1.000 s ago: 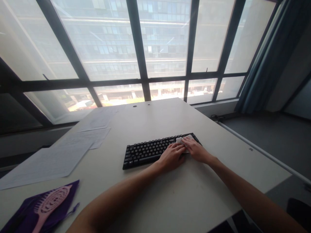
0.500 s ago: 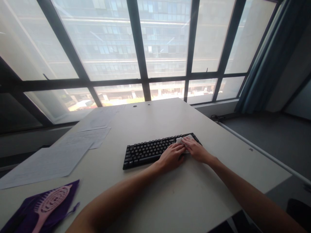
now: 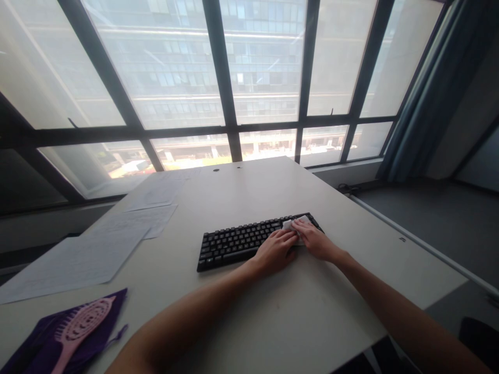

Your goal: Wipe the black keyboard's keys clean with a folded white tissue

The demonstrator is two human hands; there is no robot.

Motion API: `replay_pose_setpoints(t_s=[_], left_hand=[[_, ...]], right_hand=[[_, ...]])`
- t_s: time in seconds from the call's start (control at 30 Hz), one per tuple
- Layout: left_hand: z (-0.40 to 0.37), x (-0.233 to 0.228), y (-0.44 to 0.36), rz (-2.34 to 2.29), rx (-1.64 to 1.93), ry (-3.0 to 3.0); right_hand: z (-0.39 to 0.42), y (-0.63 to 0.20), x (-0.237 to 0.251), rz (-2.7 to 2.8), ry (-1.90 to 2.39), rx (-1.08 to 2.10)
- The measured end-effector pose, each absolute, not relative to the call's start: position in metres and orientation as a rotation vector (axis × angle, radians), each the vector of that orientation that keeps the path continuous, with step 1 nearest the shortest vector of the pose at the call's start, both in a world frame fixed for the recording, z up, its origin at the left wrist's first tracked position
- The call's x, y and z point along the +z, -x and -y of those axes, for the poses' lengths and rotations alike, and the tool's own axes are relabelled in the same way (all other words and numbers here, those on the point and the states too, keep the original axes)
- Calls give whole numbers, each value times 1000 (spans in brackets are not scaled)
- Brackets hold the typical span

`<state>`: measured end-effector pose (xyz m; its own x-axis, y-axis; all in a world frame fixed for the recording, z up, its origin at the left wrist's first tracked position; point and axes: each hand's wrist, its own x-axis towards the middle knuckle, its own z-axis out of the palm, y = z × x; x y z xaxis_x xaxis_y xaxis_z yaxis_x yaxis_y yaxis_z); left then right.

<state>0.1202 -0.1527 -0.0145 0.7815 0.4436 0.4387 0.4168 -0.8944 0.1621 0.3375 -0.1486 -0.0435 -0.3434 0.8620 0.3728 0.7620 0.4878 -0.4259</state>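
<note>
A black keyboard (image 3: 237, 240) lies at a slight slant on the white table. My right hand (image 3: 315, 240) is closed on a white tissue (image 3: 302, 221), pressing it onto the keys at the keyboard's right end. Close beside it, my left hand (image 3: 275, 250) holds the keyboard, its fingers bent over the keys by the tissue's left edge and its thumb near the front edge. Both hands cover part of the right-hand keys, and some of the tissue is hidden beneath the fingers.
Printed paper sheets (image 3: 89, 254) lie along the table's left side. Nearer me, a pink hairbrush (image 3: 88, 319) rests on a purple pouch (image 3: 117, 306). A dark object (image 3: 376, 358) shows at the bottom edge. Windows stand beyond the white table (image 3: 249, 192).
</note>
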Motion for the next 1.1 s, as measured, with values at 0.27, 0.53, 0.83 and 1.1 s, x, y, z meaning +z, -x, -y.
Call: replay_pose_setpoints(t_s=[0.27,0.53,0.83,1.1], left_hand=[[153,-14,-121,-729,749,-2897],[151,-18,-121,-743,776,-2894],[153,-15,-120,-697,737,-2915],[153,-15,-120,-715,746,-2908]], right_hand=[[149,-338,-44,2168,1306,223],[150,-337,-41,2196,1333,238],[150,-336,-41,2168,1332,251],[150,-337,-42,2183,1323,240]])
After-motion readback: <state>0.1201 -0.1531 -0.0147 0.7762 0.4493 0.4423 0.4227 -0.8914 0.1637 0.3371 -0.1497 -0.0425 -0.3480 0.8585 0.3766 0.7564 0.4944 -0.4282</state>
